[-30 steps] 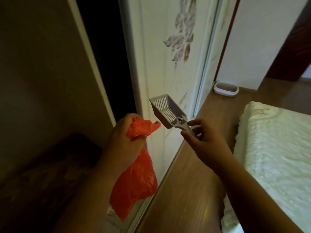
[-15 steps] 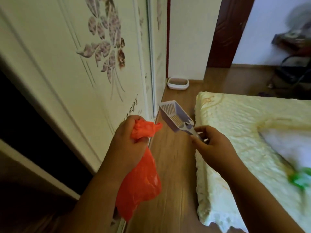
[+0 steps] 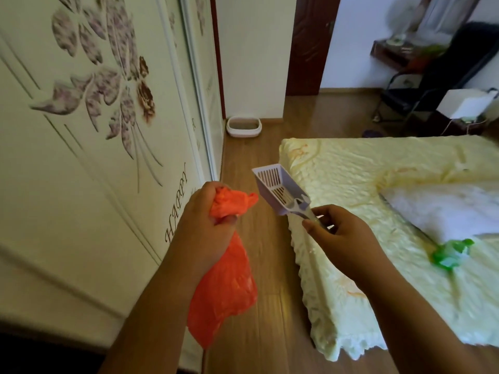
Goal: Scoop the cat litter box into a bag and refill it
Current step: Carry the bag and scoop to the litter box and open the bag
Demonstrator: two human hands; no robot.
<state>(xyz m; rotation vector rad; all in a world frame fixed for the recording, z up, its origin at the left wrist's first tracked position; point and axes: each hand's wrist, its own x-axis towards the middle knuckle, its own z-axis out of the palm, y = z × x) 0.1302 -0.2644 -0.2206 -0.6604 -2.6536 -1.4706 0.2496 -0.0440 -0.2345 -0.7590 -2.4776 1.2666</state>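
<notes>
A: The cat litter box, a shallow white plastic tray with a pale pink base (image 3: 243,127), sits on the wooden floor (image 3: 251,168) at the far end of the aisle, against the white wall and just beside the corner of the wardrobe. It is well apart from both hands.

B: And the hands?

A: Both are raised in front of the chest, forearms reaching up from the bottom edge. The left hand (image 3: 205,225) is a closed fist, knuckles up, fingers wrapped around the gathered neck of a thin orange plastic bag (image 3: 224,287). A crumpled tuft sticks out above the fist; the rest hangs limp below it.

B: The right one?

A: The right hand (image 3: 337,236) holds a pale lilac plastic litter scoop with a slotted bottom (image 3: 278,188) by its handle. Thumb and forefinger pinch the handle while the other fingers curl loosely beneath. The scoop tilts up and away, its open mouth pointing toward the tray.

B: What is around them?

A: To the left, a cream sliding wardrobe door with a raised flower pattern and the word HAPPY (image 3: 89,136). To the right, a bed with a pale yellow quilted cover (image 3: 351,190), the right wrist above its near corner. A small crumpled green bag (image 3: 451,253) lies on the bed near a folded white blanket (image 3: 442,209).
</notes>
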